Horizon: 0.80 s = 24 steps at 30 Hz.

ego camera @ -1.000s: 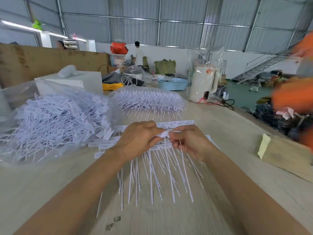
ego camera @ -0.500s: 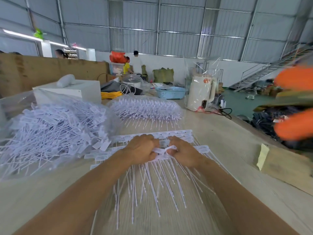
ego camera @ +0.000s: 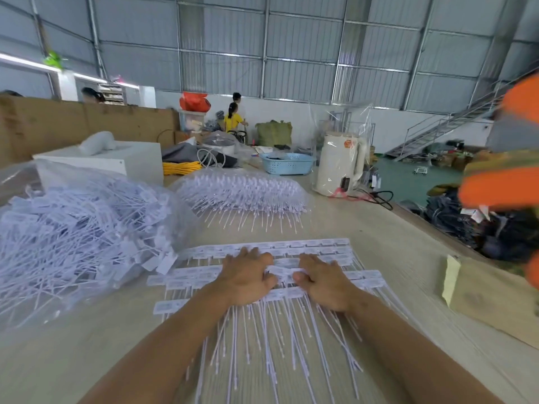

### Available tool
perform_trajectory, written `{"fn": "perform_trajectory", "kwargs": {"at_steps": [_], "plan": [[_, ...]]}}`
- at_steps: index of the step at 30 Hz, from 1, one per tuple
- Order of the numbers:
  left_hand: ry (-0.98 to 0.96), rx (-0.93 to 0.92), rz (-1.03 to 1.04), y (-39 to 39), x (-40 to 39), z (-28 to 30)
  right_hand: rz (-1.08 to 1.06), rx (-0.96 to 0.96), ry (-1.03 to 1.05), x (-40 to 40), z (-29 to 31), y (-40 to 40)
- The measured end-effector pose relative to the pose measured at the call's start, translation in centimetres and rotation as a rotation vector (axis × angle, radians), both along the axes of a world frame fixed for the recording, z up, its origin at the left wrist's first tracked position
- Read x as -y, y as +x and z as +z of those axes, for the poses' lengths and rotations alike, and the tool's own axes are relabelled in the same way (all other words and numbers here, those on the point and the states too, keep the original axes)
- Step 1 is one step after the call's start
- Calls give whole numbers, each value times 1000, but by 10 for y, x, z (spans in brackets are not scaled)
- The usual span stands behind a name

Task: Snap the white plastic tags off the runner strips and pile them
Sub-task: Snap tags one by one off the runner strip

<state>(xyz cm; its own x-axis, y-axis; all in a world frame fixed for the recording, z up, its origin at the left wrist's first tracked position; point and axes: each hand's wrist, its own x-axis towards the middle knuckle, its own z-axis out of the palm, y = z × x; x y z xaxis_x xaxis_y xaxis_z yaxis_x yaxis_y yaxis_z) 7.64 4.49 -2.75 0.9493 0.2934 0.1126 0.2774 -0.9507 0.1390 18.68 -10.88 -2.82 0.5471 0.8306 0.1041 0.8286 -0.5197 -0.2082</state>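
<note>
Several runner strips of white plastic tags [ego camera: 294, 244] lie in overlapping rows on the table in front of me, their thin tails pointing toward me. My left hand [ego camera: 248, 279] and my right hand [ego camera: 325, 282] rest side by side on top of the rows, fingers stretched forward and thumbs turned inward. A short tag piece [ego camera: 281, 270] lies between the two thumbs. To the left, a heap of loose tags [ego camera: 73, 234] fills a clear plastic bag.
A second clear bag of tag strips [ego camera: 242, 191] lies behind the rows. Further back stand a white kettle in plastic wrap [ego camera: 339, 161], a blue basket [ego camera: 287, 163] and a white box [ego camera: 116, 161]. A wooden block [ego camera: 490, 301] lies at the right table edge, near blurred orange shapes [ego camera: 501, 188].
Both hands held a tag strip pinched above the rows. They have since dropped onto the rows and flattened out, with fingers uncurled.
</note>
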Motion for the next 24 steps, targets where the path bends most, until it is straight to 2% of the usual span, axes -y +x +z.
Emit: {"fn": "perform_trajectory", "kwargs": {"at_steps": [3, 6, 9, 13, 17, 18, 22, 23, 24], "plan": [[19, -21, -35, -4, 13, -2, -2, -20, 2, 17, 4, -10], [1, 39, -48, -13, 18, -1, 3, -143, 65, 22, 14, -15], [73, 231, -95, -17, 21, 0, 4, -331, 316, 23, 25, -24], [164, 434, -278, -20, 32, 9, 26, -270, 517, 18, 25, -34], [110, 523, -342, -25, 37, 22, 35, -420, 706, 17, 31, -34], [124, 512, -348, -24, 37, 23, 58, -395, 702, 19, 30, -35], [84, 429, -349, -24, 34, 25, 86, -46, 667, 20, 29, -27], [61, 423, -341, -26, 33, 24, 5, -53, 706, 23, 33, -22], [43, 422, -332, -28, 31, 23, -115, -145, 773, 29, 37, -16]]}}
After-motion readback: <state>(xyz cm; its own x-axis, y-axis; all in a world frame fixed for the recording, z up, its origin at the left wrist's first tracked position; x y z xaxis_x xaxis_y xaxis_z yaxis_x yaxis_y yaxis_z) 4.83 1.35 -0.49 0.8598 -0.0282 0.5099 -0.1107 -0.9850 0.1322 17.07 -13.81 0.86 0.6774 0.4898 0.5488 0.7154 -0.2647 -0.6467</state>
